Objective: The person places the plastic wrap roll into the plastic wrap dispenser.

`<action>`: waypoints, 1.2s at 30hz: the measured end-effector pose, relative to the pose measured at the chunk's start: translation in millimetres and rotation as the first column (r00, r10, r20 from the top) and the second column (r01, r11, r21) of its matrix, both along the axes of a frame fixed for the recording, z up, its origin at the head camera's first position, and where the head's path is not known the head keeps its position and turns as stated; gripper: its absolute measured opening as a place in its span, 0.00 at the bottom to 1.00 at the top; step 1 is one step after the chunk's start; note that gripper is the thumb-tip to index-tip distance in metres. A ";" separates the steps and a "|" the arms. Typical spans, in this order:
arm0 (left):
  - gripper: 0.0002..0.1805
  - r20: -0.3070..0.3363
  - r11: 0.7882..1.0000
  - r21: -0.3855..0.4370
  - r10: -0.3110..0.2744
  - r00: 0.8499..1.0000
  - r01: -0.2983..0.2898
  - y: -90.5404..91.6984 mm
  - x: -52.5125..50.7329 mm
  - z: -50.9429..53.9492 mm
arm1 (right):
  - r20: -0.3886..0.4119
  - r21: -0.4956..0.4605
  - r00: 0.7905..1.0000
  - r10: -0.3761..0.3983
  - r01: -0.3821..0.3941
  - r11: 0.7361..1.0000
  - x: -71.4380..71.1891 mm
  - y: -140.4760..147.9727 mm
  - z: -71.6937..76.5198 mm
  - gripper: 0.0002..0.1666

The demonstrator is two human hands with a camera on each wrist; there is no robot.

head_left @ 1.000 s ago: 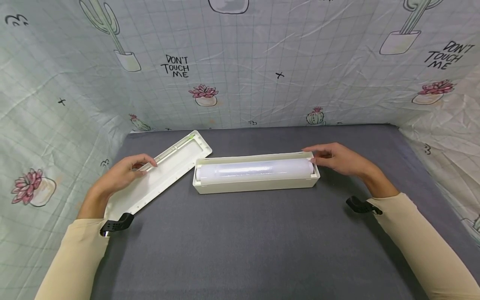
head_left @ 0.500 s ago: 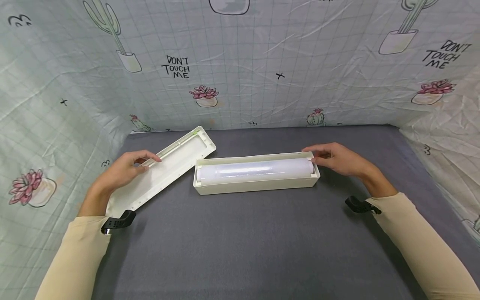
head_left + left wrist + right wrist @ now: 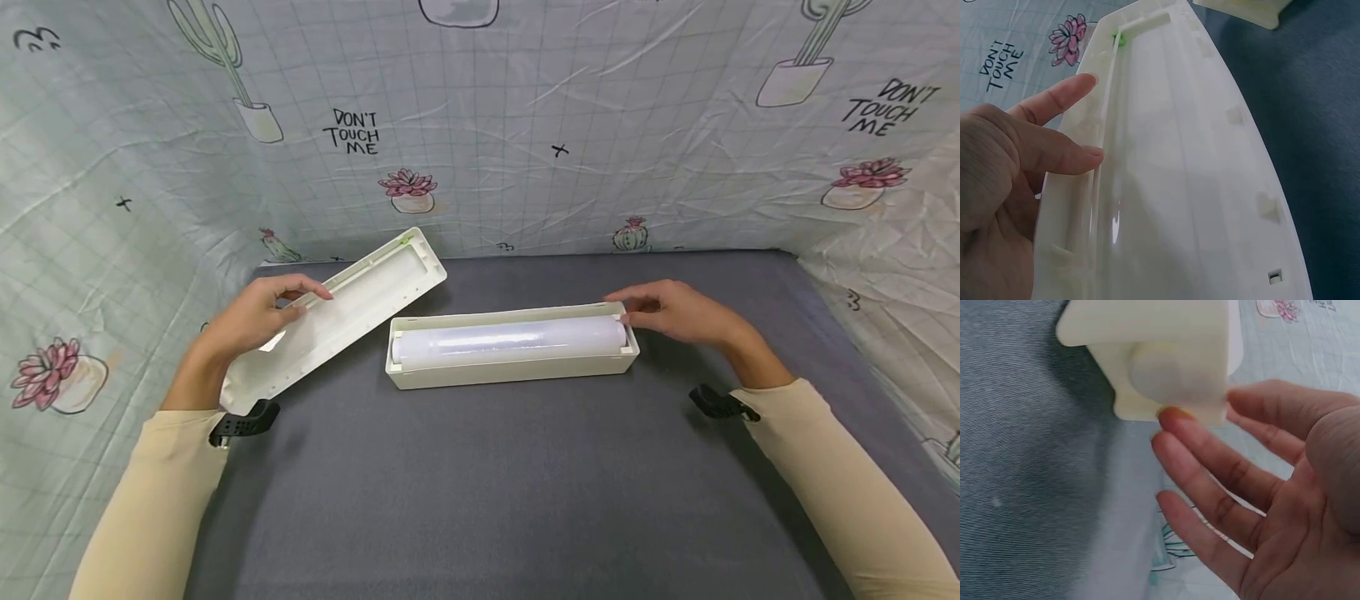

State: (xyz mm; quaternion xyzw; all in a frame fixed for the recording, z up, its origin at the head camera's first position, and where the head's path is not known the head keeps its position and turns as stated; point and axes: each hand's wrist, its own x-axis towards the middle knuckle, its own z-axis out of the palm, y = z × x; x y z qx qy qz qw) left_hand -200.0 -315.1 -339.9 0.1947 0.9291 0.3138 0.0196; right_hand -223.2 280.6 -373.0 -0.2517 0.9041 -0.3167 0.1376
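Observation:
A long off-white cling film dispenser box (image 3: 510, 372) lies uncovered on the grey table, with a glossy roll of cling film (image 3: 510, 340) inside. Its matching lid (image 3: 360, 300) is to the left, slanted, inner side facing up. My left hand (image 3: 258, 317) grips the lid by its far long rim; in the left wrist view the thumb (image 3: 1072, 156) presses on the inner ledge, while some other fingers are hidden behind. My right hand (image 3: 678, 312) pinches the box's right end near the back corner. From the right wrist, several fingertips show close to the end wall (image 3: 1172, 378).
The grey cloth-covered table (image 3: 495, 492) spreads out in front of the box. Behind and at both sides hangs a patterned fabric backdrop (image 3: 487, 192). Black wrist straps (image 3: 243, 423) sit at both sleeves. A small green part (image 3: 1119, 39) shows at the lid's far end.
My left hand has moved the lid away from me and slightly right, and its far end now stands higher against the backdrop. The right hand and the box stay almost where they were.

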 end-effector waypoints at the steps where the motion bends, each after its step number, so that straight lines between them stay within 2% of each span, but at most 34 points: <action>1: 0.22 -0.008 1.000 0.004 -0.001 1.000 0.001 1.8 -0.3 3.3 | -0.020 0.027 1.000 -0.013 0.014 1.000 0.4 -0.6 2.9 0.24; 6: 0.21 -0.008 1.000 0.018 -0.001 1.000 0.002 10.8 -4.5 18.3 | -0.095 0.068 0.989 -0.111 0.118 0.991 2.0 -5.3 16.9 0.21; 9: 0.20 -0.002 1.000 0.004 -0.014 1.000 0.014 16.6 -8.0 25.4 | -0.113 0.026 0.982 -0.153 0.157 0.987 2.7 -10.2 24.9 0.21; 12: 0.18 0.002 1.000 -0.014 -0.025 1.000 0.025 23.9 -11.5 31.3 | -0.100 -0.035 0.982 -0.162 0.159 0.987 2.6 -15.8 32.0 0.22; 17: 0.16 0.001 0.998 -0.018 -0.063 0.998 0.063 38.3 -16.8 38.2 | 0.010 -0.192 0.994 -0.112 0.112 0.975 0.7 -28.4 41.0 0.24; 20: 0.17 0.002 0.995 0.009 -0.097 0.995 0.097 47.5 -18.4 41.0 | 0.081 -0.284 0.995 -0.064 0.084 0.955 -0.4 -37.8 44.7 0.25; 24: 0.19 -0.004 0.991 0.032 -0.132 0.991 0.132 59.2 -19.6 43.3 | 0.131 -0.364 0.991 -0.003 0.050 0.930 -2.8 -50.7 47.9 0.27; 27: 0.20 -0.015 0.987 0.029 -0.158 0.987 0.159 67.4 -20.6 44.5 | 0.148 -0.385 0.989 0.018 0.041 0.922 -5.0 -59.9 49.8 0.28; 36: 0.22 -0.049 0.968 0.049 -0.245 0.968 0.248 91.4 -26.3 50.0 | 0.200 -0.397 0.980 0.009 0.072 0.915 -7.0 -82.3 57.8 0.32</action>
